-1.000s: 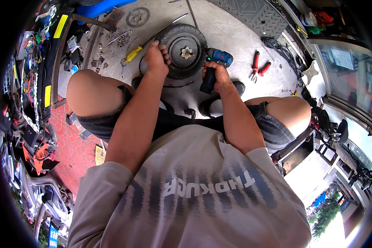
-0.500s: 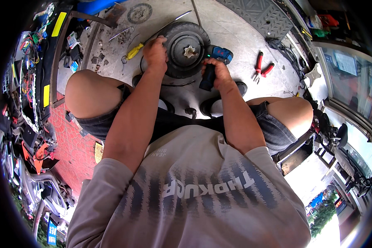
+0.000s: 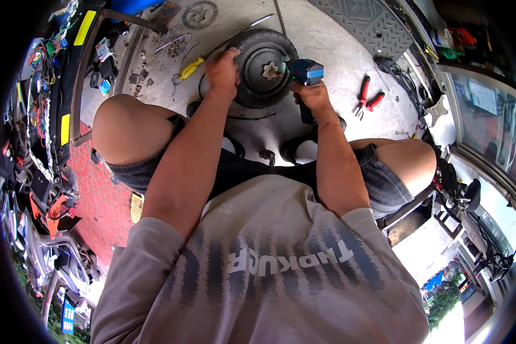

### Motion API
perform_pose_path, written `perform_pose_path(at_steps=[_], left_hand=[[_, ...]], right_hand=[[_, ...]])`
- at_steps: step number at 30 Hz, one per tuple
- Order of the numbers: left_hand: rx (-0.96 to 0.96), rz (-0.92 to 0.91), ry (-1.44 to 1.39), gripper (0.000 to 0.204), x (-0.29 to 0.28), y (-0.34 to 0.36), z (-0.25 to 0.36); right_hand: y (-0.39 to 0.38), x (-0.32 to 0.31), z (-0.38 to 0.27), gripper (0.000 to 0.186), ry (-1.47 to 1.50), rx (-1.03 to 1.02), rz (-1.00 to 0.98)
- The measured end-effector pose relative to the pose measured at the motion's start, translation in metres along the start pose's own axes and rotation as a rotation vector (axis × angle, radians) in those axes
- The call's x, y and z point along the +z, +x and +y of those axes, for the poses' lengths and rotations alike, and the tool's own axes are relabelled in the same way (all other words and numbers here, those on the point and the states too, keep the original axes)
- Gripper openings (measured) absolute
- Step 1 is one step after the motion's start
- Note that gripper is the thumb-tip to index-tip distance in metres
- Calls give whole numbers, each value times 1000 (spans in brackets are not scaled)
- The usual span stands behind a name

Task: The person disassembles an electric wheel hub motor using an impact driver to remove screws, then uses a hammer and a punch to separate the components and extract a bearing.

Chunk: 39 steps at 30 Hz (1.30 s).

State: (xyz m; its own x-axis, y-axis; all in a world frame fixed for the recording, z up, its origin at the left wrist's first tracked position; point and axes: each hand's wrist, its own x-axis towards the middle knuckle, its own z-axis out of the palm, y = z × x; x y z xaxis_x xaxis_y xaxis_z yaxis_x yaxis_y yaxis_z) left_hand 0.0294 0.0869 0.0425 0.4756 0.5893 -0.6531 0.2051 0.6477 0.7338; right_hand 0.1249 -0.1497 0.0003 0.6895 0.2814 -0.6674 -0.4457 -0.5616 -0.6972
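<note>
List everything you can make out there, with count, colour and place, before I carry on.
Wheel: one, black, top centre
Hub piece: one, pale, at the wheel's centre
Drill: one, blue and black, by the wheel's right side
Pliers: one pair, red-handled, further right
Yellow handle: one, left of the wheel
Ridged plate: one, grey, upper right
Cabinet: one, glass-fronted, right edge
Wires: uncountable, multicoloured, upper left
Floor: grey ahead, red at left
Shirt: one, grey, lower centre
Knees: two, bare, either side
Left hand: one, bare, at the wheel's left edge
Right hand: one, bare, holding the drill
</note>
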Motion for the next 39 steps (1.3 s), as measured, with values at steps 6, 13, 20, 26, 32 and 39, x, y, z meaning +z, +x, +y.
perform_pose_path(at_steps=[6, 13, 20, 26, 32, 39], left_hand=[[4, 12, 11, 18, 3, 0, 0], [-25, 37, 2, 19, 4, 0, 1], [-93, -48, 35, 16, 11, -8, -9], [-248, -215, -23, 19, 19, -7, -11], [-227, -420, -278, 20, 20, -12, -4], [-261, -374, -398, 19, 27, -19, -1]], right_hand=[[-8, 0, -9, 13, 115, 40, 6], [-21, -1, -11, 16, 261, 58, -6], [-26, -11, 0, 21, 630, 140, -201], [-53, -14, -27, 25, 682, 67, -481], [-70, 4, -48, 24, 634, -21, -473], [-72, 8, -55, 28, 722, 9, -460]])
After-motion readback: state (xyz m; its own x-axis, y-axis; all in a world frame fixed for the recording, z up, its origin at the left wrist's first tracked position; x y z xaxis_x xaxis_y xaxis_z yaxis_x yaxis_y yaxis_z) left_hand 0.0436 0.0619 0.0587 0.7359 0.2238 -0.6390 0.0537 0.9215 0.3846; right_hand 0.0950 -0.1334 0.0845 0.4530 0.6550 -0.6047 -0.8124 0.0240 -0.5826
